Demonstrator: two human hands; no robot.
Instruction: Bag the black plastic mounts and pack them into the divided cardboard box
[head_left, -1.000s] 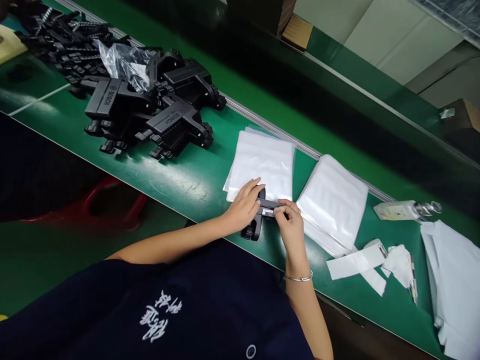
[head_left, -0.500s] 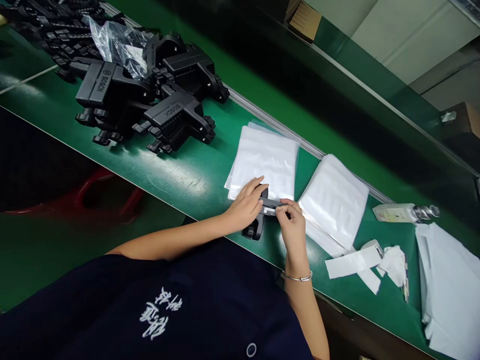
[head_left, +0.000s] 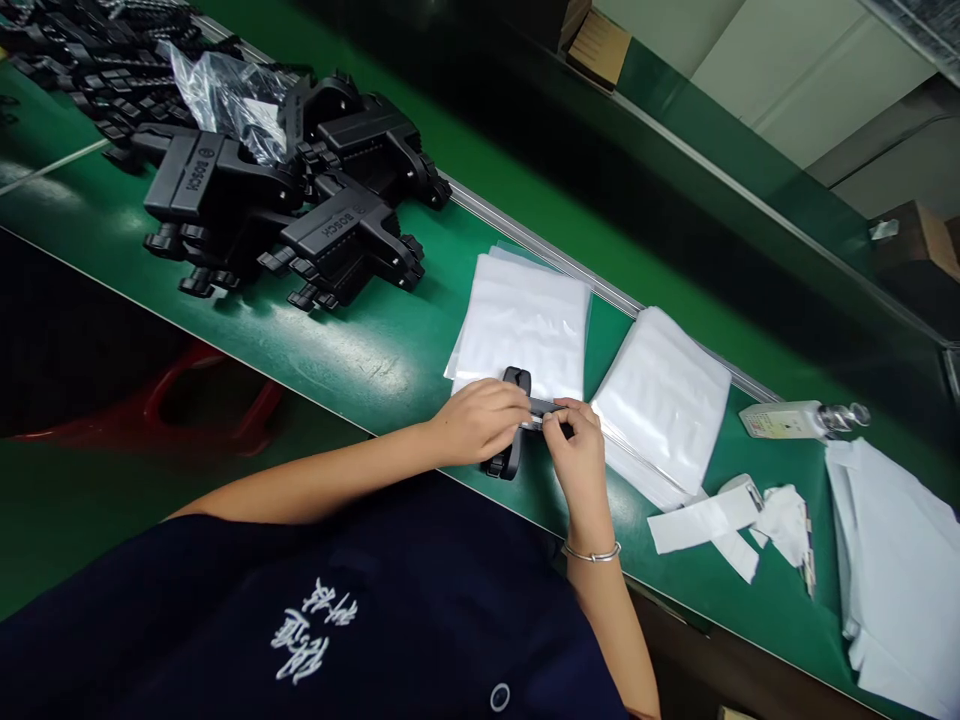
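A black plastic clamp-like bracket (head_left: pixel 504 462) lies at the table's front edge, its upper end over a stack of clear plastic bags (head_left: pixel 525 310). My left hand (head_left: pixel 480 422) is closed over the middle of the bracket, fingers bent and pointing at my right hand. With thumb and fingertips, my right hand (head_left: pixel 577 450) pinches the right end of the bracket's bar. A white strip, perhaps a label, shows on the bar between the hands; the fingers hide part of it.
Black brackets (head_left: pixel 337 235) marked BOSCH are piled at the left, with a crumpled clear bag (head_left: pixel 240 100) among them. Right of my hands lie a second bag stack (head_left: pixel 667 400), a label roll with loose strips (head_left: pixel 705 522), a bottle (head_left: pixel 784 420) and white sheets (head_left: pixel 900 570).
My left hand's fingers, stretched over the bracket before, have bent and come down onto its bar near my right fingertips. My right hand keeps its pinch. The whole view has shifted slightly.
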